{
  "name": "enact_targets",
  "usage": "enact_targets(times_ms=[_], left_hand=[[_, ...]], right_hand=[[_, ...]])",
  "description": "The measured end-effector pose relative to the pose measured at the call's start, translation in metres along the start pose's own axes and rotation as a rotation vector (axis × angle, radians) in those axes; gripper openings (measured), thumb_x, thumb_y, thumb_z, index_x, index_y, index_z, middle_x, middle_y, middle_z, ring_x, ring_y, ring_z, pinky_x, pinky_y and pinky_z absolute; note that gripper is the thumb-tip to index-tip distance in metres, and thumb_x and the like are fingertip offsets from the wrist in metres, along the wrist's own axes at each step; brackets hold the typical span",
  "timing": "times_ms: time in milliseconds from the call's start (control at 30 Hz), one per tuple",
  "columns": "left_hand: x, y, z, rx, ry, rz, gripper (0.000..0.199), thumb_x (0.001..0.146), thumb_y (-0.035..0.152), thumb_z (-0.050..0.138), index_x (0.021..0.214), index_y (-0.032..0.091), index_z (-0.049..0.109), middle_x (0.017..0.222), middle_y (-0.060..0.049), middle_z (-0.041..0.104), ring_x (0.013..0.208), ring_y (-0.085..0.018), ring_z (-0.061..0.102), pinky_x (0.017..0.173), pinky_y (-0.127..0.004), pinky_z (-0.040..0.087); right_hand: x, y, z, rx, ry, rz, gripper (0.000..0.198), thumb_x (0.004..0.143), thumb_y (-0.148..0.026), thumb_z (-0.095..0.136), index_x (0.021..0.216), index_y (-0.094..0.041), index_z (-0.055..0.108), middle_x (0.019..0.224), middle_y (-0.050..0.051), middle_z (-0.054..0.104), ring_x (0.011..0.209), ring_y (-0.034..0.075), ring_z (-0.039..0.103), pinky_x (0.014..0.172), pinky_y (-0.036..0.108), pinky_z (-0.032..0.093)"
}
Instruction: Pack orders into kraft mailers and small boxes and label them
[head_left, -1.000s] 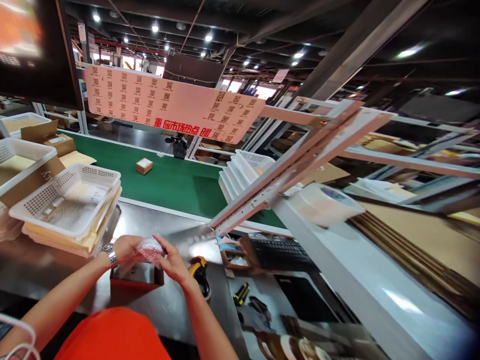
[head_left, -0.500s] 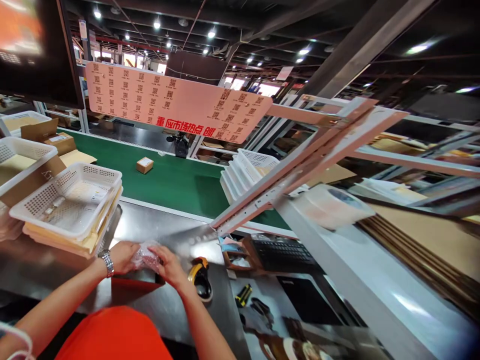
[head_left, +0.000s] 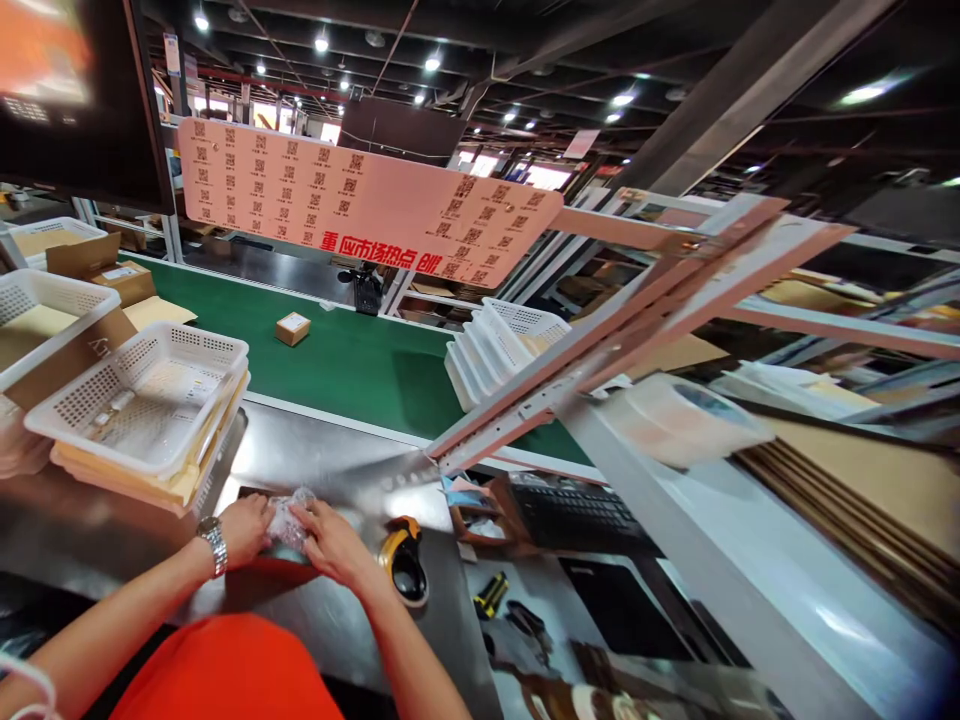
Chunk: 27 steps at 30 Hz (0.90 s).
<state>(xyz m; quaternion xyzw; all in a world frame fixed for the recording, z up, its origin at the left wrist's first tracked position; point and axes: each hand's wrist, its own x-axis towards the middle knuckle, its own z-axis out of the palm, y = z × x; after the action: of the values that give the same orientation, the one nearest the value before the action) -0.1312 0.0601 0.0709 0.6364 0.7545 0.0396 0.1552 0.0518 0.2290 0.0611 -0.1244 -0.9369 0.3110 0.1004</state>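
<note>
A clear bubble-wrap bundle [head_left: 288, 522] sits between my two hands, over a small open cardboard box [head_left: 281, 570] on the steel table. My left hand [head_left: 246, 530], with a metal watch at the wrist, has its fingers closed against the bundle's left side. From the right, my right hand [head_left: 330, 540] grips the bundle with bent fingers. What the wrap contains cannot be made out. Both hands hide much of the box. Just right of my right hand lies a yellow and black tape dispenser [head_left: 405, 562].
White perforated baskets [head_left: 142, 400] stand at the left on padded envelopes. Beyond the table runs a green conveyor belt [head_left: 352, 360] carrying a small carton [head_left: 292, 328]. A slanted metal post [head_left: 517, 400] rises at right, near a keyboard [head_left: 577, 508] and a yellow-black cutter [head_left: 491, 596].
Both hands have shifted the bubble-wrap bundle slightly, and it now appears lower against the box. More of the box's far edge shows. The whole view has moved a little.
</note>
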Motion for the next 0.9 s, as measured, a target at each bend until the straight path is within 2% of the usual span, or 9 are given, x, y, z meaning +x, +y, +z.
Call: enact_targets(times_ms=[100,167,233,300,367,533,633,733,900], left_hand=[[0.006,0.005,-0.005,0.023,-0.088,-0.065,0.044,0.107,0.013,0.052,0.147,0.014,0.071,0.129,-0.023,0.079,0.119,-0.036,0.078,0.100,-0.046,0.064],[0.012,0.007,-0.010,0.036,-0.103,-0.099,0.049,0.107,0.011,0.047,0.151,0.018,0.069,0.130,-0.022,0.079,0.115,-0.035,0.080,0.096,-0.045,0.064],[0.018,0.010,-0.014,0.051,-0.096,-0.123,0.049,0.108,0.010,0.046,0.148,0.019,0.073,0.134,-0.022,0.077,0.118,-0.035,0.079,0.099,-0.046,0.063],[0.022,0.015,-0.017,0.075,-0.052,-0.139,0.046,0.109,0.011,0.044,0.140,0.016,0.078,0.140,-0.023,0.074,0.130,-0.038,0.073,0.108,-0.050,0.060],[0.023,0.020,-0.018,0.090,0.005,-0.159,0.043,0.110,0.011,0.044,0.130,0.013,0.082,0.142,-0.024,0.072,0.138,-0.040,0.068,0.113,-0.052,0.057],[0.009,0.029,-0.008,0.072,0.017,-0.229,0.048,0.107,0.002,0.040,0.138,0.010,0.077,0.134,-0.021,0.075,0.123,-0.033,0.075,0.102,-0.042,0.063],[-0.001,0.027,0.000,0.056,0.016,-0.235,0.054,0.104,-0.003,0.039,0.143,0.011,0.074,0.139,-0.020,0.074,0.124,-0.030,0.074,0.104,-0.039,0.062],[0.000,0.023,0.002,0.036,-0.008,-0.236,0.050,0.103,-0.002,0.044,0.142,0.008,0.074,0.143,-0.023,0.071,0.127,-0.031,0.073,0.107,-0.040,0.061],[0.019,0.020,-0.005,0.031,-0.130,-0.172,0.036,0.096,0.007,0.059,0.124,0.007,0.082,0.142,-0.026,0.071,0.140,-0.038,0.063,0.115,-0.047,0.055]], right_hand=[[-0.006,-0.009,-0.010,-0.088,-0.183,0.010,0.079,0.086,-0.012,0.062,0.164,-0.027,0.061,0.155,0.014,0.068,0.134,0.030,0.068,0.120,0.046,0.055],[-0.007,-0.015,-0.012,-0.160,-0.223,0.037,0.075,0.093,-0.020,0.067,0.168,-0.026,0.056,0.160,0.017,0.063,0.141,0.032,0.062,0.122,0.047,0.053],[-0.002,-0.019,-0.009,-0.311,-0.237,0.084,0.068,0.100,-0.022,0.066,0.167,-0.028,0.057,0.156,0.017,0.065,0.139,0.033,0.061,0.117,0.047,0.054],[0.006,-0.022,-0.002,-0.457,-0.234,0.126,0.060,0.105,-0.018,0.058,0.162,-0.034,0.063,0.147,0.015,0.071,0.131,0.032,0.062,0.109,0.045,0.055],[0.016,-0.023,0.006,-0.514,-0.231,0.136,0.052,0.109,-0.018,0.051,0.154,-0.035,0.070,0.137,0.013,0.076,0.122,0.031,0.063,0.101,0.042,0.054],[0.030,-0.021,0.018,-0.468,-0.225,0.151,0.038,0.114,-0.024,0.050,0.122,-0.024,0.087,0.112,0.013,0.084,0.108,0.030,0.068,0.092,0.039,0.054],[0.029,-0.017,0.022,-0.448,-0.172,0.183,0.037,0.113,-0.019,0.051,0.122,-0.022,0.087,0.123,0.013,0.084,0.115,0.029,0.070,0.098,0.038,0.055],[0.027,-0.013,0.027,-0.426,-0.118,0.222,0.036,0.112,-0.016,0.052,0.125,-0.020,0.085,0.139,0.014,0.080,0.123,0.028,0.070,0.104,0.037,0.056],[0.033,-0.009,0.042,-0.385,-0.122,0.251,0.035,0.107,-0.011,0.053,0.109,-0.016,0.088,0.123,0.017,0.083,0.112,0.028,0.074,0.098,0.037,0.059]])
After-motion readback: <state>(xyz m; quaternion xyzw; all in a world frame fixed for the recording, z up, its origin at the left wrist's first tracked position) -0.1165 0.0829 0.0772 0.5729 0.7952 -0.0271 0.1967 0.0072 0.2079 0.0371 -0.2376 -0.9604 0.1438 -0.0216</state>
